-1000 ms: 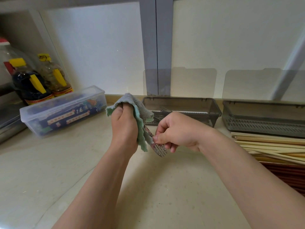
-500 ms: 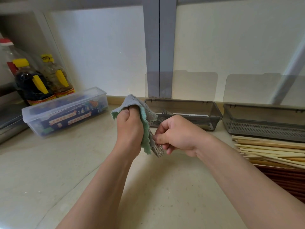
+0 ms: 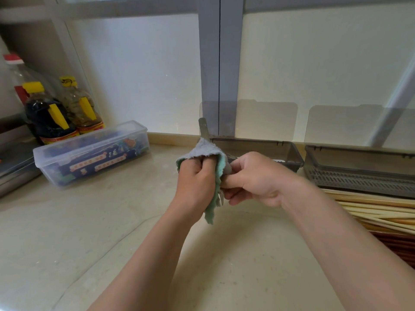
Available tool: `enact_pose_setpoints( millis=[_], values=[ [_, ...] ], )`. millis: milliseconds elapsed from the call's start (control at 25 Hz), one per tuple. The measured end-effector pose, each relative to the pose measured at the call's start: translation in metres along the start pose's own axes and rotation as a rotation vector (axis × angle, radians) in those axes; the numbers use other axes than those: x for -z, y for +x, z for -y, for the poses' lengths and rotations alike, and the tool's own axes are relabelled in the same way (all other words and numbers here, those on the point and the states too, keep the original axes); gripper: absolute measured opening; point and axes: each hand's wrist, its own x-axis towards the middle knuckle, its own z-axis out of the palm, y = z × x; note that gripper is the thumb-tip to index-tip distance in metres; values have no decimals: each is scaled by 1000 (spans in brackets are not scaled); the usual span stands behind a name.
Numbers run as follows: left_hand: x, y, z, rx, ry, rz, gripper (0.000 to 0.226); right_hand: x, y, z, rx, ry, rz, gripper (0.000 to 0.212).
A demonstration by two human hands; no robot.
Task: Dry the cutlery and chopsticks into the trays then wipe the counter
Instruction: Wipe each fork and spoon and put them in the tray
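**Drying one fork above the counter, with trays and chopsticks waiting at right**

At far left, sauce bottles [image 3: 52,117] with yellow caps stand against the wall. Just beside them lies a clear lidded plastic box [image 3: 89,153] with printed packets inside; neither belongs to the job.

My left hand [image 3: 196,176] is curled tight round a nubby cloth [image 3: 211,151], grey on one face and green on the other. I bunch it into a sleeve so that the fabric wraps the metal on every side.

The fork [image 3: 203,129] runs through that sleeve at a tilt. Its smooth handle pokes out above my knuckles, and only a glint of its lower end shows under the cloth.

My right hand [image 3: 253,178] pinches that lower end between thumb and bent fingers. This steadies the fork for rubbing and, I judge, for drawing it through.

Behind it sits a smoky, translucent tray [image 3: 292,153] with its lid raised. Cutlery is already inside, so the fork's place is near.

Further right is a second tray [image 3: 359,178] with a slotted liner. The pale wooden chopsticks [image 3: 370,209] are fanned on the counter [image 3: 112,232] in front of it, with darker ones nearer me. All of these look not yet dried.
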Motion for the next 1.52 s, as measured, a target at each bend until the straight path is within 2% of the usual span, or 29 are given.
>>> enact_pose_setpoints(
  millis=[80,160,240,320,440,600,760,960,1240,1320,1400,1520],
  values=[
    [2,-1,-2,0,20,64,35,21,-6,4,-19,-188,56,1],
    [4,-2,-4,-17,69,188,36,38,-8,6,24,-298,-25,5],
    [2,-6,-5,-37,112,319,35,46,-7,5,92,-157,-133,8],
    [-1,-11,-6,-45,128,391,32,45,-3,4,147,74,-122,13],
    [-3,-15,-10,-28,148,426,41,41,2,2,229,123,-151,18],
    [-3,-15,-11,43,212,435,56,45,4,3,272,209,-316,20],
    [0,-11,-7,37,229,439,49,48,6,3,265,340,-401,19],
    [3,-10,-12,34,248,473,42,50,9,0,279,394,-475,21],
    [4,-13,-16,93,238,480,43,64,12,-4,322,495,-615,18],
    [4,-13,-17,110,227,445,44,66,13,-5,315,532,-653,17],
    [7,-9,-16,165,173,340,41,71,12,-5,304,617,-730,15],
    [13,-2,-15,253,-51,186,40,80,16,-9,279,701,-884,12]
  ],
)
